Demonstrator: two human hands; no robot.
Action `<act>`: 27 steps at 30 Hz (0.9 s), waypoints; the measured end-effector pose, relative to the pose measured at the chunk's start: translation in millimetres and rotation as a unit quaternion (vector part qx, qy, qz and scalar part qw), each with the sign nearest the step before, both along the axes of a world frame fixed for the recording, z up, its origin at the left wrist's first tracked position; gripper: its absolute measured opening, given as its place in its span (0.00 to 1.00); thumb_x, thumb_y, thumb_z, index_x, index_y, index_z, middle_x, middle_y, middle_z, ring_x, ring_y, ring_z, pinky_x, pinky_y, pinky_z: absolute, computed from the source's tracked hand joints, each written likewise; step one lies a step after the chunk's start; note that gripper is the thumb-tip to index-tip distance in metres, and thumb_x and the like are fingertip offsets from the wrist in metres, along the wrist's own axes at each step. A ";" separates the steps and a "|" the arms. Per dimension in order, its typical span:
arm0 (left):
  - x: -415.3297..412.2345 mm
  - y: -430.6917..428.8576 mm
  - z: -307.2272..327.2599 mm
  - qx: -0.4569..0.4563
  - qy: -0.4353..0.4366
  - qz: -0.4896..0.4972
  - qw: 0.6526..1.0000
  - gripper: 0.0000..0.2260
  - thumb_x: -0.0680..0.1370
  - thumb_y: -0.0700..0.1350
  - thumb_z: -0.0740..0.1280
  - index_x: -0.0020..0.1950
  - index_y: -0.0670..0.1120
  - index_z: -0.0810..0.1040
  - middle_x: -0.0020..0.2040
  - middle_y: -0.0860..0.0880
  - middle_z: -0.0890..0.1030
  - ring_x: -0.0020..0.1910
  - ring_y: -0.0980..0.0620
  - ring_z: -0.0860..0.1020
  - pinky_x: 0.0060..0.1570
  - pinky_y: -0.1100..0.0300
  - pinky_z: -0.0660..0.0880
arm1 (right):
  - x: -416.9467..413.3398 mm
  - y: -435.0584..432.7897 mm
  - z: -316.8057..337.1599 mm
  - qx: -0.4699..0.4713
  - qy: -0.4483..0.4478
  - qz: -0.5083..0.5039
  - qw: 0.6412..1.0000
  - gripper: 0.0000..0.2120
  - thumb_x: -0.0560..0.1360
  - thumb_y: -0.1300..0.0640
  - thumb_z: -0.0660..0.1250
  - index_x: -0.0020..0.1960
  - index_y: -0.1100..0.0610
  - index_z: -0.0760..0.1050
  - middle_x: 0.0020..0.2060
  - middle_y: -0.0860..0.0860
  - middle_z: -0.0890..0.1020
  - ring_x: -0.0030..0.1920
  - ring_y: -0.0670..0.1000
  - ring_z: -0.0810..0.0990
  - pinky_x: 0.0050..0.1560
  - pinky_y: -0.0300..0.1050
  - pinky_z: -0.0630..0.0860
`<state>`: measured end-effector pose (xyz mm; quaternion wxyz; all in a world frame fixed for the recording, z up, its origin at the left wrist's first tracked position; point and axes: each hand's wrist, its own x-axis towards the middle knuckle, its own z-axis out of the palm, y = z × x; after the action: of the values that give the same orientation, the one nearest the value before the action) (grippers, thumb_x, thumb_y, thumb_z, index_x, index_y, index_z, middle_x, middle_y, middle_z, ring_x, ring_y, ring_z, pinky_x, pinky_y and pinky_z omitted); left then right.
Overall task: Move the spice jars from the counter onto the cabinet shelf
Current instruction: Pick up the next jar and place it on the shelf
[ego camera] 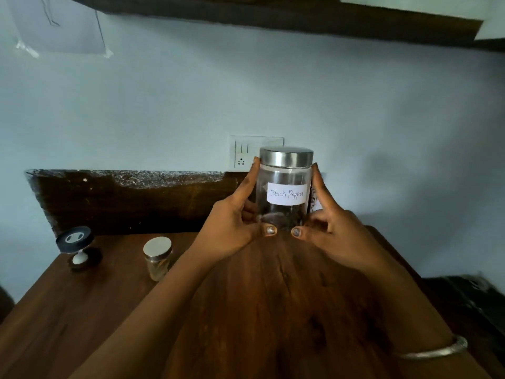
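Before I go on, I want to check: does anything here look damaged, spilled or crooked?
Nothing is spilled. The pepper jar is upright, lid on, between the left hand and right hand. Only the dark board behind the counter looks odd: its top edge is ragged and whitish.

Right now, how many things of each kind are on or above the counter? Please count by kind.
Jars: 2, the pepper jar held in the left hand and right hand, and the small jar on the counter.
Black stand: 1.
Total: 3.
Something behind the pepper jar is too hidden to count.
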<state>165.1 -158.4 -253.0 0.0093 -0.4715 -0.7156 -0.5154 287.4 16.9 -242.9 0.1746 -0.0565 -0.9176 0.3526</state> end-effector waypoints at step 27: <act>-84.1 262.9 233.1 0.142 0.258 0.140 0.945 0.35 0.75 0.42 0.68 0.76 0.51 0.52 0.62 0.43 0.75 0.57 0.50 0.76 0.54 0.65 0.70 | -108.8 214.0 222.2 0.202 0.300 -0.140 0.922 0.45 0.75 0.50 0.66 0.73 0.39 0.31 0.67 0.49 0.73 0.52 0.55 0.80 0.53 0.48 0.74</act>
<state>81.0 104.5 -20.0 0.3324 -0.4769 -0.6672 -0.4657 178.6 230.9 -20.8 0.4967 -0.0396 -0.8568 0.1326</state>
